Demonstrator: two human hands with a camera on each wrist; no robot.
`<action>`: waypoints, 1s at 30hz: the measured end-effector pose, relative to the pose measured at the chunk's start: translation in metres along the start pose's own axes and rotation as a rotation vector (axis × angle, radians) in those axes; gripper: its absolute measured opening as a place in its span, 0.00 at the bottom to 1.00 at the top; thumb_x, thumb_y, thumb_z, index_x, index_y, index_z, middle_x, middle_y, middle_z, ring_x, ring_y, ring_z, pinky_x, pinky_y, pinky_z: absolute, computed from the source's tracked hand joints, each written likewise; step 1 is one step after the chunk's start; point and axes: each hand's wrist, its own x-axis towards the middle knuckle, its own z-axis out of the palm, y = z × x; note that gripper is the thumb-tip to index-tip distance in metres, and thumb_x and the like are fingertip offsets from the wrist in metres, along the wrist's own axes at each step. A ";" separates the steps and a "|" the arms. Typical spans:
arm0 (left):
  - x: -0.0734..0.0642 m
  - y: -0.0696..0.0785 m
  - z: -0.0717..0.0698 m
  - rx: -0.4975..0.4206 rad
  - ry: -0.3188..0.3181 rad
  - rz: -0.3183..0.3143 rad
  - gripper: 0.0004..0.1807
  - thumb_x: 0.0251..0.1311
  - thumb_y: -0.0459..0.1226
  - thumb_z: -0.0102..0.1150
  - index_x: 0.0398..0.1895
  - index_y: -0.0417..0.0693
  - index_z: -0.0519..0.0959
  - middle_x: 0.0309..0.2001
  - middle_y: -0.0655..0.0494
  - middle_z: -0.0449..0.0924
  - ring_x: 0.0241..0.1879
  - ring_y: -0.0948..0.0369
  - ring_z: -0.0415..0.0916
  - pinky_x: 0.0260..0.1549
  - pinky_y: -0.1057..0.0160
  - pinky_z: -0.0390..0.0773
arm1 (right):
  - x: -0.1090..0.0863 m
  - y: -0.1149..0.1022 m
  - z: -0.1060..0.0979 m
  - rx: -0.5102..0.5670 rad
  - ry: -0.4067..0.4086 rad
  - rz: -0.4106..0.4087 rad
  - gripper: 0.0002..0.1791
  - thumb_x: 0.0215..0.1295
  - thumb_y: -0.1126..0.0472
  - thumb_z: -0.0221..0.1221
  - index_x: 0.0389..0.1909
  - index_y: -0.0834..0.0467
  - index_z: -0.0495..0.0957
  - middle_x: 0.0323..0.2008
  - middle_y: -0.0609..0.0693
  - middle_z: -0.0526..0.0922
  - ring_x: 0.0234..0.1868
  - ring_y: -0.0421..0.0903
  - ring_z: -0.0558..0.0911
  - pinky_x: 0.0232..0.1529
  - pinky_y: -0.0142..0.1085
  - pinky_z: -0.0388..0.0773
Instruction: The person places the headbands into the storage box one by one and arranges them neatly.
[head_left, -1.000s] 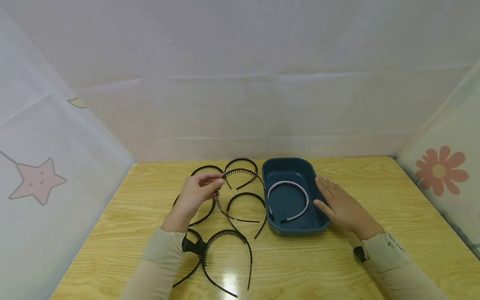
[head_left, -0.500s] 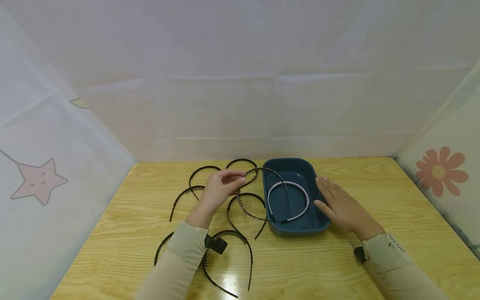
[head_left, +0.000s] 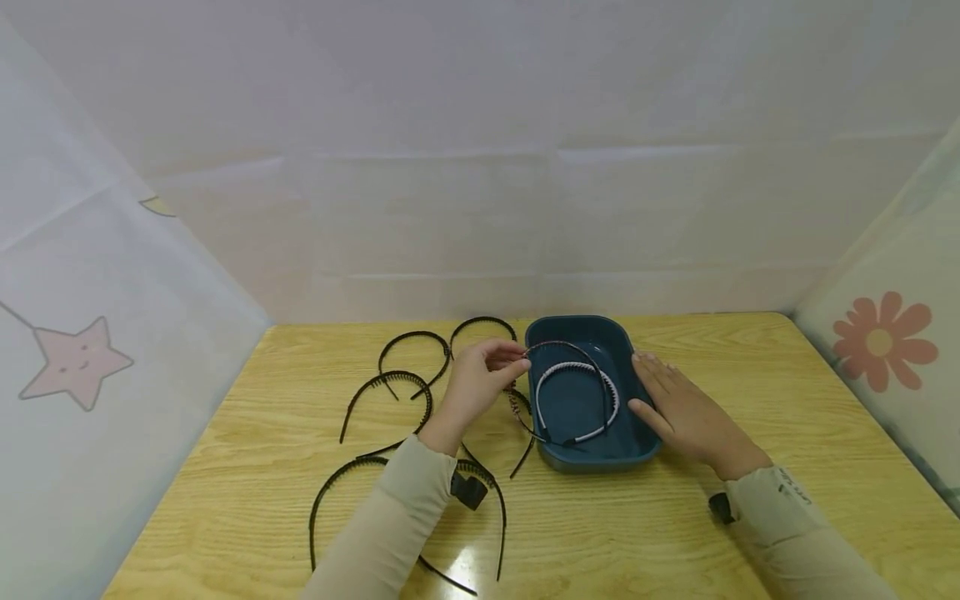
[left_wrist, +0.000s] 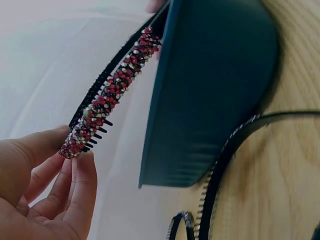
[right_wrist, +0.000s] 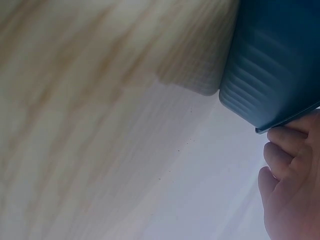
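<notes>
My left hand pinches one side of a headband between thumb and fingers. In the left wrist view this headband has red and silver beads outside and black comb teeth inside. Its arch reaches over the dark blue plastic tray, above a pale headband with dark tips that lies inside. Whether the two headbands touch, I cannot tell. My right hand rests on the tray's right side with its fingers extended. The right wrist view has the fingertips against the tray's rim.
Several black toothed headbands lie left of the tray, among them one at the back, one in the middle left and one near the front. My left forearm covers parts of some. A white sheet hangs behind the wooden table.
My left hand has moved right with the beaded headband, from above the other headbands to the tray's left edge; its arch is now over the tray. My right hand has stayed put.
</notes>
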 end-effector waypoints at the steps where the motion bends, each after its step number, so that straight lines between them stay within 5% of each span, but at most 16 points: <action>1: 0.001 0.000 0.003 0.009 -0.006 0.006 0.13 0.67 0.41 0.67 0.52 0.50 0.85 0.45 0.56 0.85 0.46 0.58 0.82 0.45 0.58 0.83 | 0.000 0.000 0.000 0.001 -0.002 0.000 0.40 0.81 0.44 0.45 0.80 0.66 0.48 0.79 0.64 0.51 0.79 0.62 0.50 0.78 0.54 0.45; 14: -0.001 0.005 0.036 0.165 -0.072 0.051 0.12 0.67 0.38 0.66 0.52 0.45 0.85 0.44 0.55 0.86 0.44 0.59 0.83 0.40 0.64 0.83 | 0.000 0.000 -0.001 -0.004 -0.012 -0.004 0.40 0.81 0.45 0.45 0.80 0.66 0.47 0.79 0.64 0.51 0.79 0.62 0.50 0.78 0.54 0.45; 30: -0.004 0.010 0.048 0.314 -0.202 0.141 0.15 0.72 0.33 0.59 0.59 0.43 0.80 0.54 0.51 0.84 0.53 0.58 0.81 0.49 0.64 0.82 | 0.000 0.002 -0.001 -0.001 -0.016 -0.007 0.39 0.82 0.45 0.44 0.80 0.66 0.47 0.79 0.65 0.50 0.79 0.63 0.50 0.78 0.53 0.44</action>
